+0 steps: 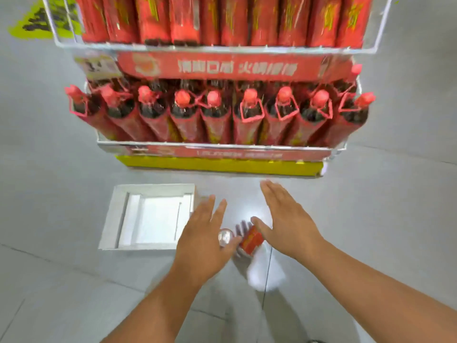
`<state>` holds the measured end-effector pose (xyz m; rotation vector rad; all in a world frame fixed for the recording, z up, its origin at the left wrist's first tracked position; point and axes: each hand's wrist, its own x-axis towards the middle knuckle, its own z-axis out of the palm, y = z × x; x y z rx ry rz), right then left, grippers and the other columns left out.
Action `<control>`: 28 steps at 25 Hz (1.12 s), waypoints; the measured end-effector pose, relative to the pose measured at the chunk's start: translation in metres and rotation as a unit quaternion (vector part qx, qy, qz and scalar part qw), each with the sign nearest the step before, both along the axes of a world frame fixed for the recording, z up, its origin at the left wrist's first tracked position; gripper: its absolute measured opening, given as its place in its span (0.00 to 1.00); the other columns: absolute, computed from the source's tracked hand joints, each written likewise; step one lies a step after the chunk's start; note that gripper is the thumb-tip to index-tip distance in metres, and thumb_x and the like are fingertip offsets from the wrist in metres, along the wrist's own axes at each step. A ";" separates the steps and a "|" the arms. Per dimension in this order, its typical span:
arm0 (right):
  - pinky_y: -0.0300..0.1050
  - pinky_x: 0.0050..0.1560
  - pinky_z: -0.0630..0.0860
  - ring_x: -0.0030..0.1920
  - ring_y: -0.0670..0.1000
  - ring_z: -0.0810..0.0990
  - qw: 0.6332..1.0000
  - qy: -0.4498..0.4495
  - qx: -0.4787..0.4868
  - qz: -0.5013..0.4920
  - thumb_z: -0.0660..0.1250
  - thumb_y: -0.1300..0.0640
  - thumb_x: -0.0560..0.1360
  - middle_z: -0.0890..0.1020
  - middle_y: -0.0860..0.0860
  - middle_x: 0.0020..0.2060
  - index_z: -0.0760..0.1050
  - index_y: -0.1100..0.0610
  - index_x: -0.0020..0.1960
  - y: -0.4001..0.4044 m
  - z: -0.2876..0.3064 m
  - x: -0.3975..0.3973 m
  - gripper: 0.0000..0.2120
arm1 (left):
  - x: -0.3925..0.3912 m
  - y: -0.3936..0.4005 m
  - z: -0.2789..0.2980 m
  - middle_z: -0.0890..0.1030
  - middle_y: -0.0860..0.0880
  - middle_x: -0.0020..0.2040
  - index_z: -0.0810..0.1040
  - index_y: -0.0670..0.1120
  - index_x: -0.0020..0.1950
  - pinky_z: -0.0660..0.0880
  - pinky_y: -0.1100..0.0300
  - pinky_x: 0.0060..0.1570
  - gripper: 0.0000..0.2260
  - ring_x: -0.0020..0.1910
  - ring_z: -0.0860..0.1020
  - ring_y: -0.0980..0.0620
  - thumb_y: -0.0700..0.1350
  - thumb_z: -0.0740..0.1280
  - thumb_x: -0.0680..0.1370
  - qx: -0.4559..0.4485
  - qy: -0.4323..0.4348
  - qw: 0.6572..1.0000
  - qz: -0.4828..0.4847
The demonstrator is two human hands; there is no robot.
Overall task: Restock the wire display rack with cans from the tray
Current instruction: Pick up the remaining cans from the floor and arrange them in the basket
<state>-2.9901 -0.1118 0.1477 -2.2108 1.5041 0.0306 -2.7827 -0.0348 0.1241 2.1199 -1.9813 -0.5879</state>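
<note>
A wire display rack [212,144] stands ahead, its shelves packed with red bottles and red packs. On the floor in front lies a white tray [111,219] with nothing in it. My left hand [202,236] and my right hand [284,219] hover flat, fingers spread, above the floor between the tray and my feet. Between the hands a red can [251,240] lies on its side on the floor, and the silver top of another can [225,236] shows at my left hand's edge. Neither hand grips a can. The picture is motion-blurred.
Grey tiled floor [61,280] surrounds the rack. A yellow base strip [217,165] runs along the rack's foot. A white shoe [265,271] shows below the cans. A yellow-green floor marking [37,23] lies at the far left behind the rack.
</note>
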 end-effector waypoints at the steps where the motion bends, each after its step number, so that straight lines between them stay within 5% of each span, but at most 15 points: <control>1: 0.48 0.81 0.49 0.84 0.51 0.45 1.000 0.008 0.009 -0.005 0.58 0.38 0.82 0.47 0.50 0.85 0.41 0.51 0.85 0.000 -0.032 0.003 0.41 | 0.000 0.001 -0.030 0.55 0.49 0.85 0.55 0.53 0.84 0.63 0.49 0.78 0.41 0.83 0.56 0.47 0.70 0.61 0.76 0.010 -0.001 1.000 0.003; 7: 0.51 0.80 0.55 0.84 0.53 0.50 0.997 0.049 0.034 -0.043 0.57 0.35 0.80 0.52 0.53 0.84 0.44 0.53 0.85 -0.006 -0.190 0.008 0.42 | -0.001 0.007 -0.176 0.48 0.51 0.85 0.49 0.53 0.85 0.50 0.53 0.80 0.44 0.84 0.47 0.50 0.71 0.62 0.76 0.059 0.021 0.997 0.032; 11: 0.53 0.76 0.63 0.81 0.54 0.59 0.980 -0.025 0.092 -0.176 0.63 0.34 0.78 0.61 0.53 0.81 0.50 0.55 0.84 0.012 -0.239 0.019 0.45 | -0.005 0.006 -0.220 0.55 0.52 0.84 0.52 0.52 0.85 0.56 0.53 0.80 0.46 0.83 0.53 0.52 0.69 0.68 0.74 0.051 0.062 0.994 0.079; 17: 0.56 0.61 0.79 0.58 0.59 0.79 0.831 -0.149 0.209 -0.494 0.78 0.38 0.65 0.71 0.56 0.62 0.67 0.57 0.67 0.028 -0.281 0.039 0.40 | -0.014 0.013 -0.249 0.77 0.54 0.69 0.67 0.53 0.75 0.74 0.53 0.68 0.40 0.69 0.75 0.52 0.63 0.78 0.68 0.067 0.151 0.972 0.170; 20: 0.50 0.43 0.85 0.42 0.55 0.86 0.737 -0.250 0.276 -0.565 0.81 0.39 0.56 0.83 0.57 0.53 0.74 0.58 0.61 0.029 -0.292 0.046 0.41 | -0.017 0.015 -0.257 0.80 0.58 0.57 0.70 0.56 0.65 0.79 0.52 0.58 0.34 0.56 0.81 0.54 0.57 0.83 0.65 0.050 0.247 0.937 0.241; 22: 0.48 0.39 0.85 0.36 0.54 0.86 0.705 -0.296 0.295 -0.574 0.82 0.43 0.55 0.87 0.56 0.43 0.81 0.60 0.54 0.028 -0.294 0.047 0.33 | -0.020 0.019 -0.262 0.81 0.59 0.56 0.71 0.56 0.64 0.80 0.53 0.58 0.34 0.56 0.81 0.57 0.54 0.84 0.64 0.036 0.287 0.917 0.274; 24: 0.57 0.46 0.86 0.40 0.57 0.88 0.672 -0.308 0.291 -0.608 0.79 0.42 0.46 0.88 0.54 0.40 0.82 0.58 0.47 0.029 -0.294 0.050 0.34 | -0.023 0.023 -0.267 0.81 0.59 0.58 0.71 0.56 0.66 0.79 0.52 0.61 0.34 0.58 0.81 0.57 0.51 0.84 0.65 0.028 0.322 0.902 0.287; 28: 0.59 0.48 0.86 0.41 0.56 0.89 0.700 -0.325 0.282 -0.571 0.80 0.44 0.51 0.89 0.52 0.39 0.82 0.56 0.51 0.032 -0.289 0.049 0.31 | -0.022 0.023 -0.268 0.82 0.59 0.55 0.72 0.58 0.62 0.81 0.55 0.57 0.31 0.54 0.82 0.61 0.48 0.85 0.66 0.024 0.341 0.893 0.293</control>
